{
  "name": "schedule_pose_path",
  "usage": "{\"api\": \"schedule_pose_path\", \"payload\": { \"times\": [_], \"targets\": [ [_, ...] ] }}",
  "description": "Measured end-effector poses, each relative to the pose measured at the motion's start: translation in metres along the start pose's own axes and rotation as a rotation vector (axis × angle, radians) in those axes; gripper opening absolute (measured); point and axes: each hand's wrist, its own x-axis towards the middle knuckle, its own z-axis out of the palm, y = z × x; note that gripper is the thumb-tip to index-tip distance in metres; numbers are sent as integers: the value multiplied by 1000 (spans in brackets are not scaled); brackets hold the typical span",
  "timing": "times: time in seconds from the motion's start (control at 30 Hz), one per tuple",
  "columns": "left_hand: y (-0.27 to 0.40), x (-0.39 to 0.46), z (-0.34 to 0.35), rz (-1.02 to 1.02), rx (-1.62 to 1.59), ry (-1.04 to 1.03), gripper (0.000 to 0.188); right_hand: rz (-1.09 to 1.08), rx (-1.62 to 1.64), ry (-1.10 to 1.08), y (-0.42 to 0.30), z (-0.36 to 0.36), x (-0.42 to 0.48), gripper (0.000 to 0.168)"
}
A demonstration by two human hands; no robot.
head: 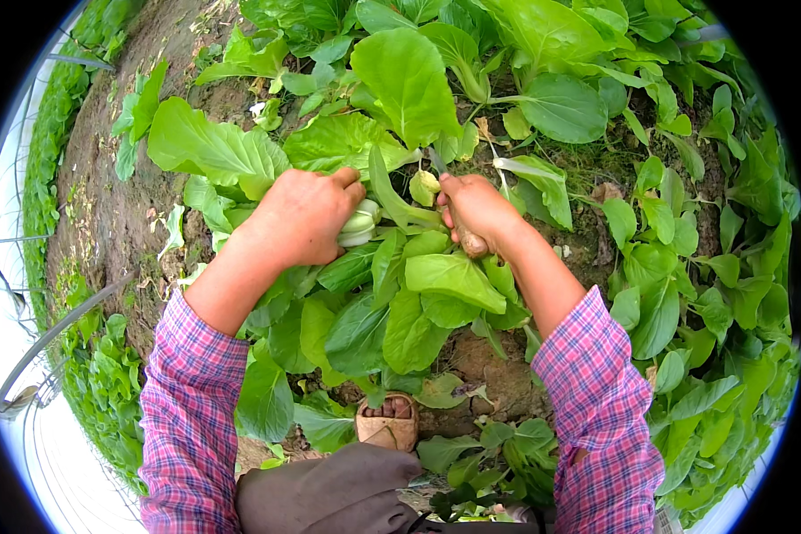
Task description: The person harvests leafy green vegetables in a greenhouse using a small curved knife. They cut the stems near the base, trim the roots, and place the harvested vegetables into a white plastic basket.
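Note:
My left hand is closed around a head of bok choy, its pale stem base showing beside the fingers. The leaves of this head merge with the leaves around it, so its full extent is unclear. My right hand grips a knife by its handle, whose brown end sticks out below the palm. A short length of the blade points away from me among the leaves. Between the hands stands a pale green leaf stalk. A small yellowed leaf is close to the right fingers.
Loose leaves pile up in front of me. A small tan basket-like object with brown contents is by my knees. Standing greens crowd the right and far sides. A curved pipe and pale sheeting border the left.

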Motion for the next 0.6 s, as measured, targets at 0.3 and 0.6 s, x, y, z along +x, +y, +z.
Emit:
{"api": "schedule_pose_path", "payload": {
  "times": [0.3, 0.6],
  "targets": [
    [-4, -7, 7, -10, -61, 77, 37, 92, -72, -115, -6, -16, -1, 34],
    [-2, -10, 12, -15, -77, 148, 40, 182, -161, -79, -18, -4, -2, 32]
  ]
}}
